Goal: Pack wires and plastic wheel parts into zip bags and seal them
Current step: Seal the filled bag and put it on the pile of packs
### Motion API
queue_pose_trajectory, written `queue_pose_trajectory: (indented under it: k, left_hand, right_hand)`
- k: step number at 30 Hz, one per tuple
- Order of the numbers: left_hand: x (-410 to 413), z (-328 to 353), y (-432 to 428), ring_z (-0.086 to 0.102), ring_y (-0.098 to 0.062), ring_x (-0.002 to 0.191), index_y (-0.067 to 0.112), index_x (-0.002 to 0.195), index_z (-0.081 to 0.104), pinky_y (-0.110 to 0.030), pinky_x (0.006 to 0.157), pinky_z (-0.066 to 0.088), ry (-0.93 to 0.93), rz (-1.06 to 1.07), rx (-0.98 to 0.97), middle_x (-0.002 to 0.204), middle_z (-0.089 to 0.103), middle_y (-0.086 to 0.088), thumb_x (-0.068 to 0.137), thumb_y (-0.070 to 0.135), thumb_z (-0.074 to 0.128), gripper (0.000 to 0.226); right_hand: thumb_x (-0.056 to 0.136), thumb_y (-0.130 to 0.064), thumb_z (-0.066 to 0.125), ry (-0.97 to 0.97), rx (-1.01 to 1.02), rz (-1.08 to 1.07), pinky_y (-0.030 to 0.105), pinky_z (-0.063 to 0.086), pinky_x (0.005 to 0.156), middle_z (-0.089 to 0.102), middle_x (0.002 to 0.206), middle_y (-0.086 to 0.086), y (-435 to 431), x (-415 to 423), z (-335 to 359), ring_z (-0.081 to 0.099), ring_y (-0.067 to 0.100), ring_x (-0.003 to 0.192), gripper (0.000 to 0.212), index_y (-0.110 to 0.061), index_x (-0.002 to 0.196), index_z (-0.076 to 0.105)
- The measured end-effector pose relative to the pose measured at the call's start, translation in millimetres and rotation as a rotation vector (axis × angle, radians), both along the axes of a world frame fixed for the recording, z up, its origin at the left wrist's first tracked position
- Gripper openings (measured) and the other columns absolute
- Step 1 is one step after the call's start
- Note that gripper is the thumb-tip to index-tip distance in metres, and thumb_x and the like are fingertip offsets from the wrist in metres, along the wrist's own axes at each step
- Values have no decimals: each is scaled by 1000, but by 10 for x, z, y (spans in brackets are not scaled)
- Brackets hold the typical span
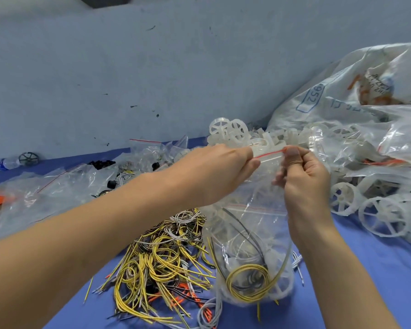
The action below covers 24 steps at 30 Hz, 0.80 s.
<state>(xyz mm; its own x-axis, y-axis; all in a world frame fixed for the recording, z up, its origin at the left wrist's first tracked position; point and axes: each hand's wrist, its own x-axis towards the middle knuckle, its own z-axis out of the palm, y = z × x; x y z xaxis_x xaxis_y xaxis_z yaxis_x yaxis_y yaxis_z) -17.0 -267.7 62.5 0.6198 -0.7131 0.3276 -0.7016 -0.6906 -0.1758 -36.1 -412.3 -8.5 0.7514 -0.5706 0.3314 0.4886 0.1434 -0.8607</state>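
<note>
Above the bench's near middle I hold the zip bag, light, limp and slippery, sagging with yellow wire coils and a wheel. My left hand and right hand each pinch its red seal strip, the stiffest place to grip.

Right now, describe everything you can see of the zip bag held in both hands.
The zip bag is clear, thin, crinkled plastic with a red strip along its mouth. It hangs upright above the blue table, stretched at the top between the left hand and the right hand, each pinching one end of the strip. Its bottom bulges with a coiled yellow wire, dark wires and pale plastic wheel parts. Whether the strip is fully sealed cannot be told. Behind it lies the loose wire pile.
</note>
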Motion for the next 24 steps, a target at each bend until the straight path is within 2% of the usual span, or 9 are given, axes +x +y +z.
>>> queue_pose_trajectory:
  k: [2, 6, 12, 16, 17, 18, 20, 22, 24]
  left_hand:
    - [-30, 20, 108, 50, -18, 61, 23, 91, 43, -35, 55, 37, 16, 2, 6, 69, 47, 7, 102, 47, 22, 34]
    - [-107, 54, 303, 40, -2, 54, 29, 86, 37, -25, 49, 27, 38, 2, 8, 64, 42, 12, 102, 46, 23, 27]
    - [-193, 71, 541, 40, 0, 51, 41, 78, 32, -20, 47, 24, 18, 36, -15, 60, 41, 14, 95, 53, 17, 27]
    - [-197, 55, 632, 44, -1, 56, 34, 90, 39, -23, 49, 27, 4, 68, -8, 64, 43, 13, 90, 58, 7, 39]
    - [-196, 54, 638, 44, -1, 56, 33, 92, 39, -24, 49, 28, -24, 83, 14, 64, 43, 13, 89, 58, 4, 43]
    - [-194, 56, 636, 42, -1, 56, 32, 94, 38, -25, 49, 29, -57, 101, 38, 64, 42, 13, 89, 58, 3, 44]
    - [-187, 68, 613, 37, 0, 53, 31, 95, 36, -26, 48, 29, -123, 119, 77, 63, 39, 14, 93, 52, 6, 38]
    - [-190, 76, 581, 33, 0, 48, 29, 94, 35, -25, 44, 27, -193, 91, 89, 62, 37, 13, 99, 46, 12, 28]
    - [-198, 79, 565, 27, 0, 44, 29, 92, 33, -24, 41, 19, -243, 40, 95, 65, 43, 12, 103, 37, 26, 15]
  right_hand:
    - [104, -21, 48, 2, 14, -15, 20, 45, 51, 49, 50, -15, -37, -5, 6, 45, 0, 46, 21, -21, 87, 59]
    - [104, -26, 48, 20, 8, -31, 23, 45, 57, 50, 52, -17, -85, -13, 14, 45, 0, 47, 22, -22, 85, 58]
    - [104, -23, 49, 6, 36, -51, 19, 44, 54, 52, 55, -17, -130, -21, 14, 45, 0, 48, 21, -22, 85, 58]
    - [104, -23, 49, 18, 20, -73, 21, 46, 58, 54, 65, -14, -115, -79, 43, 49, 0, 51, 18, -24, 88, 57]
    - [104, -26, 49, 25, -75, -128, 23, 46, 63, 56, 75, -10, -119, -110, 46, 54, 0, 58, 15, -25, 92, 57]
    - [104, -28, 49, 39, -267, -246, 27, 46, 71, 59, 89, -5, -130, -137, 61, 60, 4, 73, 10, -25, 99, 58]
    - [103, -35, 48, 39, -773, -514, 38, 42, 92, 57, 116, 5, -111, -211, 162, 56, 20, 107, 23, -23, 121, 56]
    - [100, -43, 48, -56, -1124, -470, 48, 36, 102, 59, 122, 4, 23, -285, 317, 51, 27, 115, 37, -23, 130, 56]
    - [98, -42, 49, -54, -1312, -320, 50, 36, 104, 66, 114, 0, 209, -361, 415, 56, 29, 110, 33, -24, 122, 65]
